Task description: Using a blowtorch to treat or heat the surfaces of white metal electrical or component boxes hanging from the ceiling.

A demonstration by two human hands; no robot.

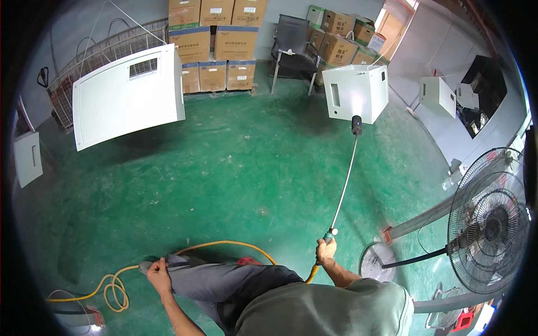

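My right hand (pixel 326 250) is wrapped round the green handle of a gas torch (pixel 345 187). The torch has a long thin metal tube and a black cylindrical head, which points at a white metal box (pixel 350 89) hanging at the back right. A bright patch shows on the box just above the head; no flame can be made out. From the handle a yellow hose (pixel 218 242) runs behind my legs to the left. My left hand (pixel 159 275) is closed beside my grey trouser leg (pixel 218 280), near the shoe; what its fingers pinch is hidden.
A large white panel (pixel 129 95) hangs at the left, a smaller one (pixel 28 158) beyond it. A black stand fan (pixel 490 221) is close on my right. Cardboard boxes (pixel 235 43) and a chair (pixel 292 47) line the back. Hose loops (pixel 115 291) lie on the green floor.
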